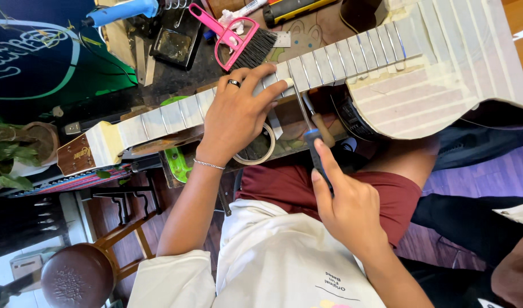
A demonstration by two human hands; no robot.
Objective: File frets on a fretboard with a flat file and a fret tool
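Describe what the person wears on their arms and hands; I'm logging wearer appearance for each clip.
Both forearms are bare. The left hand has a dark band ring on one finger and a thin silver chain bracelet at the wrist. The right hand shows no jewellery. Loose white short sleeves of a shirt end near the elbows.

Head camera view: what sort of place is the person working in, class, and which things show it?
Probably a guitar repair workshop. A guitar masked in pale tape lies across the bench, the right hand holds a thin tool at its neck, and a pink brush lies on the cluttered bench.
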